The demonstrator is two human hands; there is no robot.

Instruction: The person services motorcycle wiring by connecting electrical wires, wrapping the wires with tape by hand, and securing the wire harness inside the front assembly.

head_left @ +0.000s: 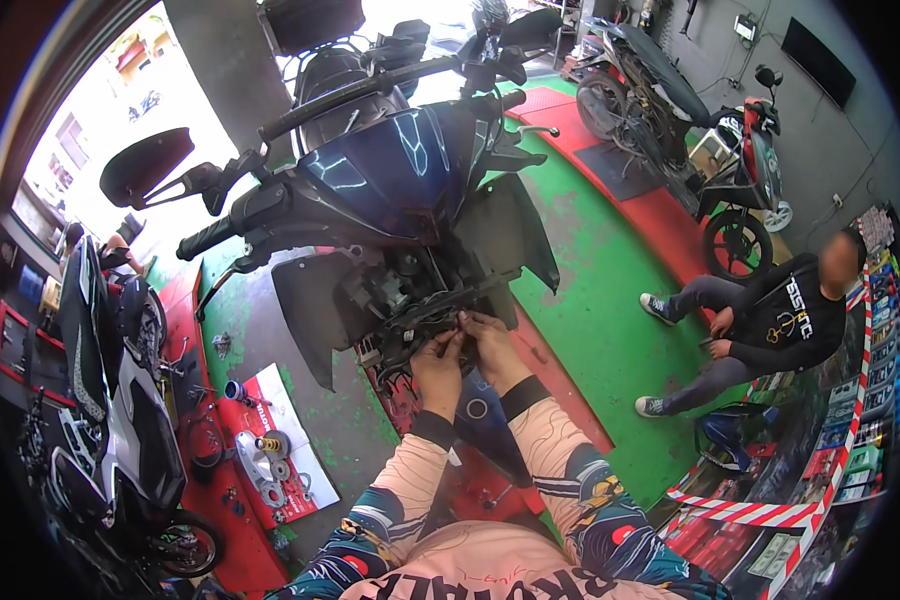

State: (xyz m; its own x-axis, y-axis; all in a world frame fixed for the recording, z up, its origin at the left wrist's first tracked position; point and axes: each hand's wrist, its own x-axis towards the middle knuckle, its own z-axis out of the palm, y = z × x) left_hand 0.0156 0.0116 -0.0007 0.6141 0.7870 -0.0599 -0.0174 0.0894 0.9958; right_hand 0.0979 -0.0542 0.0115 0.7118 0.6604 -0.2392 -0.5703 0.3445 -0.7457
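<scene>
Blue motorcycle, dark exposed front parts, standing directly ahead
Bending fingers of left hand and right hand close together at parts' lower edge; exact opening and hold: cannot tell

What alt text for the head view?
A person's left hand and right hand touch dark parts on the exposed front of a blue motorcycle. Loose parts lie on a white sheet, lower left; other motorcycles stand left and upper right, and another person is at right.
</scene>
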